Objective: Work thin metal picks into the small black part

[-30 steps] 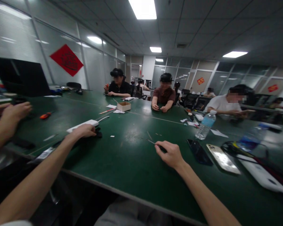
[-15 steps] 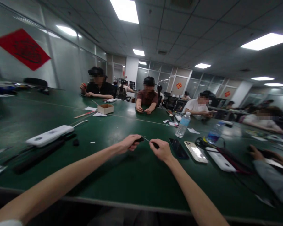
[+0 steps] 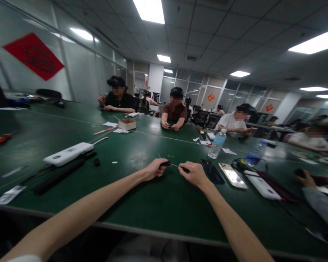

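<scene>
My left hand and my right hand meet low in the middle of the green table. The left hand pinches a small black piece. The right hand grips a short black piece, and a thin rod spans the gap between them. My fingers hide most of both black pieces. Just beyond my right hand lies a black phone, with a gold-backed phone next to it. A white power bank with a cable lies well to my left.
Across the table sit several co-workers, one with a hand at the right edge. A water bottle, a cardboard box, papers, a black bar and an orange tool stand or lie on the tabletop.
My left hand has left the white power bank and moved right to meet my right hand, now holding the black piece. The view has turned left and lifted, and the table has shifted in frame.
</scene>
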`<act>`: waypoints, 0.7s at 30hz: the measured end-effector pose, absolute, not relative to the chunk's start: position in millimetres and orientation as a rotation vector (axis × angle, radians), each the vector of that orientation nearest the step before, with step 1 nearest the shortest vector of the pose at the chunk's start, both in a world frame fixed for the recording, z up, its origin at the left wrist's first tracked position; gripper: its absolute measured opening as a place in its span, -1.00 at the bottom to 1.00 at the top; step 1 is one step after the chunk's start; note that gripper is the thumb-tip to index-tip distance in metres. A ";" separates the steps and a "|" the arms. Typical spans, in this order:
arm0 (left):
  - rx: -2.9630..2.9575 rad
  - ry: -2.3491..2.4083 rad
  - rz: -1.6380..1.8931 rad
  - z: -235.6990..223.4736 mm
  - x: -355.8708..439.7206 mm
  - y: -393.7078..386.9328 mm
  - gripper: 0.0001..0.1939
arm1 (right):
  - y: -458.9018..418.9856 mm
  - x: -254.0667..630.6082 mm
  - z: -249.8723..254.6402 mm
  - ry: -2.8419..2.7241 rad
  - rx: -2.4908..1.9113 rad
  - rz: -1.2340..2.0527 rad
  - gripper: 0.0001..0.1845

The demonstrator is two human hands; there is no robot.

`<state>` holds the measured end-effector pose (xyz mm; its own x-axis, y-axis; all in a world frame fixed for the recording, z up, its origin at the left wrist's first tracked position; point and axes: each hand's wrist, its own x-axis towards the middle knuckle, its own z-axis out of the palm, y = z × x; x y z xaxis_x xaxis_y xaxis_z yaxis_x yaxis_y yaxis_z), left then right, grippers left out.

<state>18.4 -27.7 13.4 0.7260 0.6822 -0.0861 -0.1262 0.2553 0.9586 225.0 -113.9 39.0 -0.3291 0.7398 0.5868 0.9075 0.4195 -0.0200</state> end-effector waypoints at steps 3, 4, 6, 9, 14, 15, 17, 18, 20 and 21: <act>1.212 0.546 0.588 11.2 17.1 -26.8 -0.69 | -116.5 223.2 41.8 -2.201 -1.410 -0.509 -0.75; 1.224 0.548 0.593 10.2 16.8 -26.3 -0.70 | -117.1 222.4 42.6 -2.216 -1.414 -0.535 -0.75; 1.252 0.556 0.609 8.4 16.3 -25.5 -0.70 | -117.8 220.9 43.8 -2.238 -1.417 -0.574 -0.75; 1.272 0.575 0.626 7.2 16.3 -25.1 -0.69 | -117.9 219.4 44.4 -2.255 -1.410 -0.604 -0.75; 1.275 0.607 0.599 7.8 15.6 -24.8 -0.68 | -118.5 219.9 45.6 -2.247 -1.399 -0.615 -0.75; 1.277 0.607 0.591 8.0 15.3 -24.7 -0.67 | -118.8 220.3 46.0 -2.244 -1.402 -0.616 -0.75; 1.282 0.614 0.585 8.4 15.1 -25.0 -0.66 | -119.2 221.1 46.9 -2.239 -1.404 -0.622 -0.75; 1.284 0.624 0.586 8.8 15.1 -25.3 -0.65 | -119.3 221.3 47.1 -2.237 -1.400 -0.625 -0.74; 1.290 0.649 0.585 9.9 15.1 -26.5 -0.65 | -119.2 221.3 47.0 -2.237 -1.388 -0.626 -0.74; 1.294 0.660 0.585 10.5 15.2 -27.3 -0.64 | -119.1 221.1 46.8 -2.237 -1.382 -0.626 -0.74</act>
<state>15.2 -27.3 10.5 0.6847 0.7198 -0.1142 -0.0270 0.1816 0.9830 221.1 -119.1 46.8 -0.4072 0.7077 0.5774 0.9046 0.3998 0.1480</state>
